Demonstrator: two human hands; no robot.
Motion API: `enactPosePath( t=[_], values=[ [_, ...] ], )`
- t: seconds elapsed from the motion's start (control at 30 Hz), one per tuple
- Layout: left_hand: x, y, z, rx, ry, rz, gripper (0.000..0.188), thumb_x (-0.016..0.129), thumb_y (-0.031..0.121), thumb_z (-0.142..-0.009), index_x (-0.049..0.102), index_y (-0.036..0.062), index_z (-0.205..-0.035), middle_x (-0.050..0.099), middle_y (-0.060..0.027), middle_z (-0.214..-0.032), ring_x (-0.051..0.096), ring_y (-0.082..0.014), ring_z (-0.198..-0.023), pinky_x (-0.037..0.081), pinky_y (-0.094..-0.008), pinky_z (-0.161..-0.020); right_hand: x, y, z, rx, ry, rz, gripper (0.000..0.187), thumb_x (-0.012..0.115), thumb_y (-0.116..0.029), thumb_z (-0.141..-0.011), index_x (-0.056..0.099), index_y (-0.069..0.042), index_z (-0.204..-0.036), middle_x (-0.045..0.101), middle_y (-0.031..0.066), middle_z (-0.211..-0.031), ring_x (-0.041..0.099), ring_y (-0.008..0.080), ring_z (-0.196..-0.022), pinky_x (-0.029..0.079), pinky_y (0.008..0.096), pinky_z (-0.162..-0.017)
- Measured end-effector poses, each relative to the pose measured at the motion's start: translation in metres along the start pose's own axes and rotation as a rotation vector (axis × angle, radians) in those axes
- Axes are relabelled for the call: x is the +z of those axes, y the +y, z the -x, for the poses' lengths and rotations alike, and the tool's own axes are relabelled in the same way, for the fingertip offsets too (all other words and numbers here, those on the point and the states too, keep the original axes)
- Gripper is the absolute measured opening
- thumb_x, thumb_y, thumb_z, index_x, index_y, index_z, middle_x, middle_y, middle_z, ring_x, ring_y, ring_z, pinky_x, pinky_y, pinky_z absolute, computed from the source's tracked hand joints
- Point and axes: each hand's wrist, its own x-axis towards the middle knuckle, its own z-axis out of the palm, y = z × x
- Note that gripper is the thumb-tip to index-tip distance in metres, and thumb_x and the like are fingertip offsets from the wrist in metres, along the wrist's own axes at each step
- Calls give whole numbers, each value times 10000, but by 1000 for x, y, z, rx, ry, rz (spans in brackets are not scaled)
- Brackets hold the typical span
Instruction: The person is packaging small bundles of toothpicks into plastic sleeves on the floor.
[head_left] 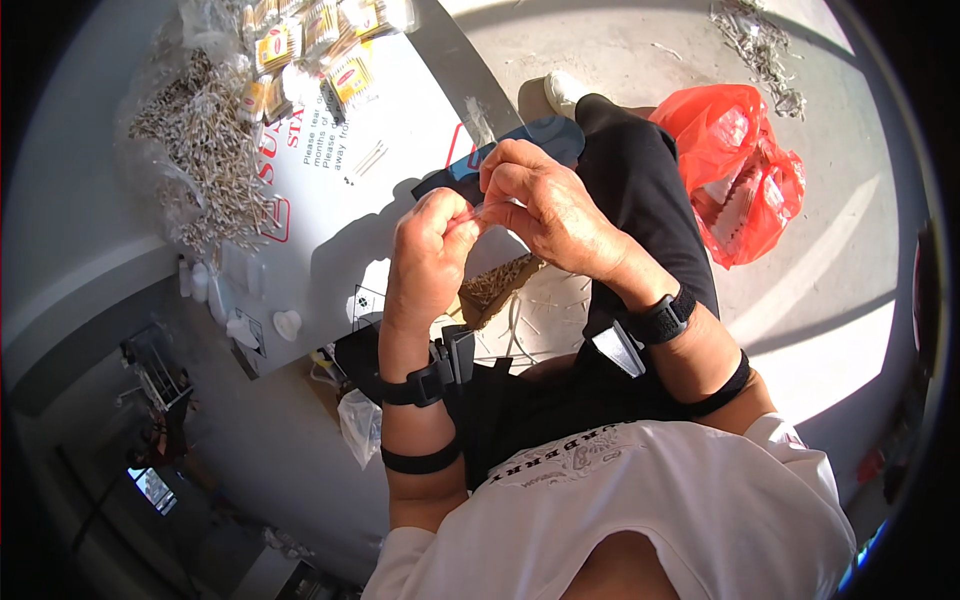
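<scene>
My left hand point(432, 252) and my right hand point(548, 212) meet fingertip to fingertip above the near edge of a white table point(385, 105). Both have thumb and fingers pinched together. Whatever lies between the fingertips is too small and too hidden to make out. Beneath the hands, partly covered by them, is a brown carton point(492, 290) with many thin sticks in it. A dark blue flat thing point(555, 135) shows just behind my right hand. On the tabletop beyond my left hand lie a few loose cotton swabs point(368, 160).
A large heap of cotton swabs point(205, 150) in clear plastic covers the table's left side, with yellow-labelled swab packs point(280, 45) at the far end. Small white bottles point(200, 282) stand at the left edge. A red plastic bag point(735, 170) and scattered scraps point(765, 55) lie on the floor.
</scene>
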Motion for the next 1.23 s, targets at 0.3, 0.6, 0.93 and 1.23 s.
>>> enactPosePath(
  t=[0.3, 0.6, 0.93, 1.23],
  values=[
    [-4, -9, -3, -188, -119, 281, 126, 620, -34, -848, 531, 8, -768, 521, 21, -655, 451, -45, -620, 390, -218, -561, -2, 2, 2, 327, -58, -337, 141, 735, -1, -800, 605, 52, -807, 579, 69, -904, 584, 128, -804, 495, 258, -722],
    [-4, -16, -3, -192, -148, 340, 101, 600, -69, -829, 552, 7, -782, 544, 9, -701, 462, -34, -595, 370, -193, -533, -9, 5, 2, 247, -47, -407, 146, 741, -11, -797, 605, 28, -761, 583, 51, -897, 549, 98, -783, 456, 236, -686],
    [-4, -15, -4, -230, -151, 365, 128, 626, -45, -804, 533, 3, -731, 521, 27, -643, 443, -25, -611, 370, -205, -537, -9, -5, 1, 343, -49, -224, 171, 730, 48, -732, 562, 46, -762, 569, 58, -877, 544, 106, -708, 435, 242, -611],
    [-7, -13, -6, -262, -118, 348, 67, 603, -39, -819, 593, 4, -768, 554, 9, -640, 478, -53, -587, 410, -216, -551, -3, 0, 1, 327, -42, -269, 168, 731, -17, -789, 571, 30, -812, 569, 45, -908, 540, 141, -680, 449, 257, -613]
  ],
)
